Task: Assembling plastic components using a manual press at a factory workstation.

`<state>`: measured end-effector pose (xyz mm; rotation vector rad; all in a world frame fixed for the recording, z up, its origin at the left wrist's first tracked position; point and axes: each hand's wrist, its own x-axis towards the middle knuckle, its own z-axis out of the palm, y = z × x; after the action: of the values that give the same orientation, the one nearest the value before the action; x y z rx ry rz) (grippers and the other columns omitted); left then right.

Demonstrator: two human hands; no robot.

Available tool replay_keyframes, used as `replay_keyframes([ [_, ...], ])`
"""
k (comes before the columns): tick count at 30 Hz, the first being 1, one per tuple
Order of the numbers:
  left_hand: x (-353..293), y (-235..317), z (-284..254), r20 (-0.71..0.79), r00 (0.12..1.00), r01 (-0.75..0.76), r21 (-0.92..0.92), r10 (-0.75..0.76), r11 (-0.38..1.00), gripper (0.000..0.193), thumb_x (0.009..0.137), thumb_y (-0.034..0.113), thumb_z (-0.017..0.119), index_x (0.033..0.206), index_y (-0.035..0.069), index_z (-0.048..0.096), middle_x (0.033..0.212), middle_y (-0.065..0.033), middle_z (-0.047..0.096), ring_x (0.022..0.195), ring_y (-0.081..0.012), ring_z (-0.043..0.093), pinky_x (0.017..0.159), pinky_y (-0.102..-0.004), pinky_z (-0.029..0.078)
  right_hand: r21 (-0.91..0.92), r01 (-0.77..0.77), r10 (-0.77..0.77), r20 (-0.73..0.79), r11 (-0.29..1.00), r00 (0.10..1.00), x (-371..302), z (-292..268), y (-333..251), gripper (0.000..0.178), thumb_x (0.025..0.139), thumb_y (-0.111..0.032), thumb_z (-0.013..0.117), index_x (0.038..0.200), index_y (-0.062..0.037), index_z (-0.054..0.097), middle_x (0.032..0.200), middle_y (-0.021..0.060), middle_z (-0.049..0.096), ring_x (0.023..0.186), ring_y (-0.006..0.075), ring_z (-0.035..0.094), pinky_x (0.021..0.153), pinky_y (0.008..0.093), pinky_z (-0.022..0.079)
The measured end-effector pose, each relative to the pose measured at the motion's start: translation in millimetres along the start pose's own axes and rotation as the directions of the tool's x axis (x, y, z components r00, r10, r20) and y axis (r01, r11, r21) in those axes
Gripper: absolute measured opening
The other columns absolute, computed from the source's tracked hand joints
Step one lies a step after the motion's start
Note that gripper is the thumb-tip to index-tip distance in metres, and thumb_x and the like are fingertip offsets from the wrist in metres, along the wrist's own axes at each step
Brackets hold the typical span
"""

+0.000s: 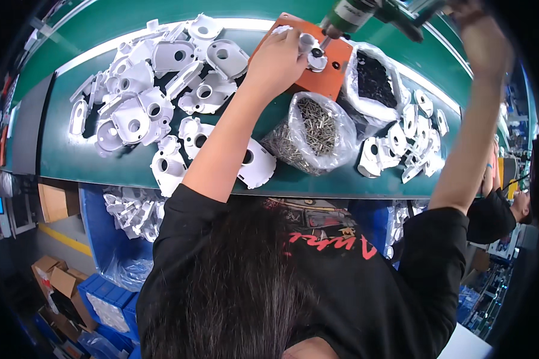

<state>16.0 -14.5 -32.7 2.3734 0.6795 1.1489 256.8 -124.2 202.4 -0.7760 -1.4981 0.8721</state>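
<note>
The 2 hands are apart: the left hand (283, 52) grips a white plastic part (306, 42) on an orange block (310, 82), while the right hand (468, 13) is raised at the upper edge beside the green power driver (348, 15), too blurred to tell whether it grips anything. The driver's tip points down at the part. Just beside the block, 2 clear bags hold metal screws (317, 125) and small black pieces (372, 78). White housings (139, 76) crowd the green tabletop (329, 186) at left; smaller white pieces (396, 140) lie at right.
</note>
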Motion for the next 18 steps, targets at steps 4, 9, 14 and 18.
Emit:
replay_keyframes([
  [4, 3.2, 1.3, 3.9, -0.016, 0.996, -0.087, -0.029, 0.087, 0.996, 0.03, 0.077, 0.012, 0.06, 0.103, -0.001, 0.053, 0.095, -0.0174, 0.061, 0.093, -0.0363, 0.057, 0.083, -0.0441, 0.045, 0.24, -0.085, 0.169, -0.357, 0.967, 0.919, -21.0, -13.7, 44.1, 0.031, 0.091, -0.025, 0.056, 0.114, -0.0041, 0.056, 0.087, 0.0052, 0.065, 0.071, 0.0142, 0.061, 0.059, 0.0251, 0.052],
  [9, 13.0, -11.8, 4.2, 0.168, 0.986, -0.043, 0.106, 0.025, 0.993, 0.038, 0.085, 0.024, 0.056, 0.115, 0.001, 0.049, 0.11, -0.0191, 0.057, 0.107, -0.0357, 0.053, 0.094, -0.0434, 0.039, -0.804, 0.049, -0.254, -0.129, 0.592, 0.959, -110.6, 56.3, -0.2, 0.064, 0.091, -0.039, 0.042, 0.137, 0.0052, 0.034, 0.137, 0.021, 0.042, 0.132, 0.0292, 0.037, 0.107, 0.0362, 0.029],
  [14, 30.8, -13.7, -2.0, 0.178, 0.965, -0.244, 0.34, 0.192, 0.908, 0.039, 0.083, 0.029, 0.061, 0.115, 0.01, 0.05, 0.102, -0.0149, 0.06, 0.105, -0.0318, 0.056, 0.093, -0.0408, 0.039, -0.126, 0.443, -0.409, 0.225, 0.888, 0.884, -132.5, 167.1, -24.5, 0.024, 0.089, -0.019, 0.048, 0.102, -0.0001, 0.055, 0.117, 0.0078, 0.06, 0.116, 0.0151, 0.049, 0.1, 0.0424, 0.028],
  [18, 50.4, 6.8, -33.5, 0.529, 0.839, -0.08, 0.346, -0.124, 0.935, 0.061, 0.07, 0.035, 0.065, 0.124, 0.014, 0.048, 0.126, -0.0156, 0.05, 0.12, -0.0331, 0.044, 0.106, -0.0539, 0.018, 0.472, 0.26, -0.448, 0.347, 0.842, 0.824, -158.9, 188.4, -28.8, 0.023, 0.088, -0.009, 0.049, 0.074, -0.0082, 0.067, 0.112, -0.0001, 0.067, 0.108, 0.0085, 0.057, 0.098, 0.0476, 0.026],
])
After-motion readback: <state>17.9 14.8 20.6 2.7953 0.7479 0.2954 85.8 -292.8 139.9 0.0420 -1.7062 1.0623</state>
